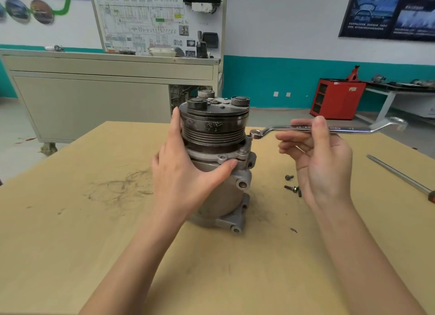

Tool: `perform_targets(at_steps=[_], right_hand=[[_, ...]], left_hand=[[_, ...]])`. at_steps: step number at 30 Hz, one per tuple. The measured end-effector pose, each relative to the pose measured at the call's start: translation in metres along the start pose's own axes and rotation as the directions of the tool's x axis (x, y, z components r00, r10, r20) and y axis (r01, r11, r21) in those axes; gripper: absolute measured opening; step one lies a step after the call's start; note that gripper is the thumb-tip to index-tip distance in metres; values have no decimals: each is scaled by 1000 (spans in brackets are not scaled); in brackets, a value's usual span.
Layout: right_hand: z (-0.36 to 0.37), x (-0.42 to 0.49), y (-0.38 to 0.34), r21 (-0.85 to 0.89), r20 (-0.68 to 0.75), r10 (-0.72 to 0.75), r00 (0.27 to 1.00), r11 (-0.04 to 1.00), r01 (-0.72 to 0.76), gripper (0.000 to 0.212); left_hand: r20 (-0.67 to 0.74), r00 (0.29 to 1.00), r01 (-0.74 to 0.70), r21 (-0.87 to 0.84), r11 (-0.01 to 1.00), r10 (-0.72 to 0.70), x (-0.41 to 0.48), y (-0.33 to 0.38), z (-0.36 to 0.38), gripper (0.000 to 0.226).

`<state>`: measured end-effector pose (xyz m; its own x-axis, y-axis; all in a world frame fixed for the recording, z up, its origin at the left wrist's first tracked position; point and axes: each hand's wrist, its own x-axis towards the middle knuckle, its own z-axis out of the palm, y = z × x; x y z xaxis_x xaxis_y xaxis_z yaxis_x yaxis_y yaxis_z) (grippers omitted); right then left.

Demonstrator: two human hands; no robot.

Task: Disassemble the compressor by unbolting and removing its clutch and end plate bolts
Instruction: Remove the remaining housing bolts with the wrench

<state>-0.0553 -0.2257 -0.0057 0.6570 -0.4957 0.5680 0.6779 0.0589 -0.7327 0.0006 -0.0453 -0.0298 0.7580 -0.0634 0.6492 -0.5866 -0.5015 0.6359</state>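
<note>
While both forearms reach out over the table [117, 256], the compressor [219, 190] stands upright on its end between them, long axis vertical, under the left hand and just left of the right. The left hand [186, 171] clasps its near left side, thumb laid across the front below the flange and fingers running up round the clutch pulley [214, 128], steadying it. Just left of the right wrist, loose bolts [293, 188] lie bare on the tabletop; a long rod-like tool [397, 174] lies well off to that hand's right.

The right hand [322, 159] pinches a ring wrench [329, 128] at mid-shaft between thumb and fingers. Its shaft runs roughly level, left to right, with the near ring end just beside the pulley's right edge. That ring looks to hover above a flange bolt [242, 151], probably not seated, though the angle makes this hard to judge. The right hand is nearer that bolt, so lowering the ring onto it is the likely next move.

Far beyond the right hand stands a red cabinet [336, 100] with open shelves; their contents cannot be made out.
</note>
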Motion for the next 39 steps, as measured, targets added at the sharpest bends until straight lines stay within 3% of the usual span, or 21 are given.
perform_targets(at_steps=[3, 7, 13, 22, 24, 26, 29, 31, 33, 36, 39], right_hand=[[11, -11, 8, 6, 30, -52, 998, 999, 51, 34], [15, -21, 17, -164, 34, -199, 979, 966, 202, 33], [13, -26, 21, -242, 48, -404, 914, 883, 403, 23], [9, -29, 29, -359, 169, -575, 800, 720, 594, 30], [10, -30, 31, -343, 159, -553, 818, 746, 571, 27], [10, -25, 31, -260, 88, -438, 895, 857, 445, 25], [10, -7, 29, -27, -26, -20, 999, 999, 19, 35], [10, 4, 31, 143, 25, 293, 956, 945, -294, 38], [12, 11, 35, 269, 71, 443, 894, 855, -444, 36], [10, 17, 32, 336, -10, 391, 920, 868, -365, 38], [8, 10, 22, 44, -112, 50, 992, 998, -45, 39]], left_hand=[[-46, 999, 0, 15, 1000, 0, -3, 2, 4, 119], [-71, 997, -19, 53, 998, 22, -3, 1, 5, 117], [-54, 998, -12, 54, 998, 15, -4, 0, 4, 119], [-71, 997, -9, 47, 999, 12, -4, 3, 5, 119], [-75, 997, -10, 44, 999, 13, -4, 4, 5, 118], [-77, 997, -12, 43, 999, 15, -5, 4, 5, 118], [-82, 997, -9, 38, 999, 12, -4, 4, 6, 117], [-90, 996, -4, 35, 999, 7, -5, 4, 7, 117], [-95, 995, -7, 33, 999, 10, -5, 4, 7, 116], [-87, 996, -9, 34, 999, 12, -5, 3, 7, 117], [-85, 996, -2, 45, 999, 6, -4, 2, 6, 118]])
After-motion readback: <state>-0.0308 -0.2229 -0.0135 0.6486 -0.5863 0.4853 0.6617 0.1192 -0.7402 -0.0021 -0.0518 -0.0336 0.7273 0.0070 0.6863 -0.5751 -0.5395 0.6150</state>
